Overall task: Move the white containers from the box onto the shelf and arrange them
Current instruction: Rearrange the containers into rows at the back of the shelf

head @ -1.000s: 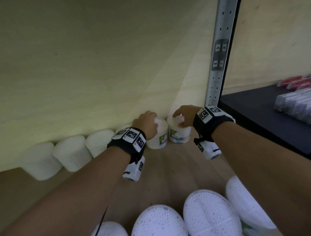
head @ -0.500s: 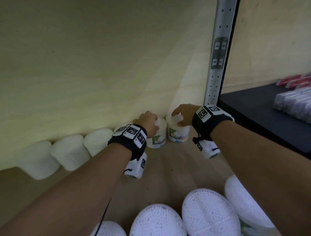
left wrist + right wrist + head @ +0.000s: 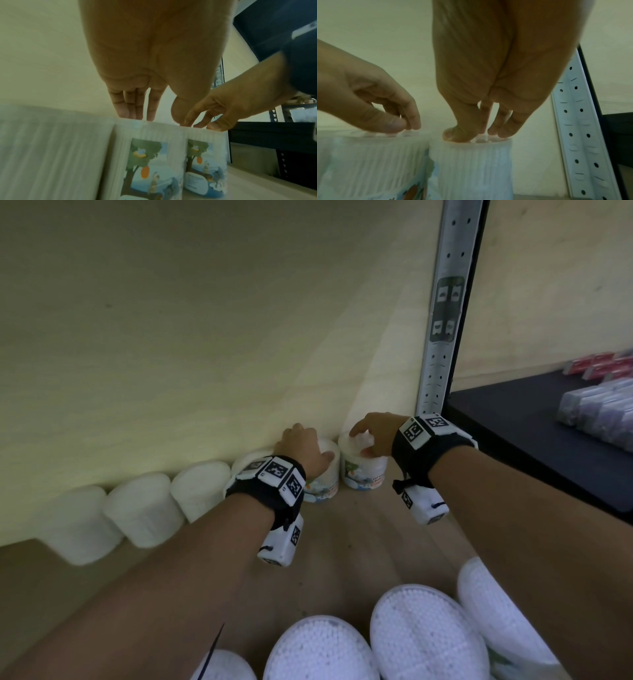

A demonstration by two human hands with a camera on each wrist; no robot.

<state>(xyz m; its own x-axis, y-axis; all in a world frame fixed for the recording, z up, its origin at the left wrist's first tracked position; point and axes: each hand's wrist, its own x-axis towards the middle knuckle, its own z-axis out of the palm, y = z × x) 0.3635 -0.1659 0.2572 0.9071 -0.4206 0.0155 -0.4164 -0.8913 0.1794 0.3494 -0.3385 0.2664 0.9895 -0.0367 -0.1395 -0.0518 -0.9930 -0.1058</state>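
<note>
Two white containers with picture labels stand side by side on the wooden shelf (image 3: pixel 346 546), against the back panel. My left hand (image 3: pixel 308 446) rests its fingertips on the lid of the left container (image 3: pixel 323 486); the left wrist view shows straight fingers (image 3: pixel 123 108) touching the lid rim of that container (image 3: pixel 149 162). My right hand (image 3: pixel 366 436) rests on the right container (image 3: pixel 366 474). In the right wrist view its fingertips (image 3: pixel 501 129) press down on the lid of the ribbed container (image 3: pixel 471 169). Neither container is lifted.
More plain white containers (image 3: pixel 144 515) line the back panel to the left. Several white tubs with dotted tops (image 3: pixel 421 631) sit close at the bottom edge. A perforated metal upright (image 3: pixel 442 337) bounds the shelf on the right; beyond it a black shelf (image 3: pixel 513 419) carries packets (image 3: pixel 603 412).
Both hands stay on the same two lids at the back panel. The left hand has edged slightly further back over its container.
</note>
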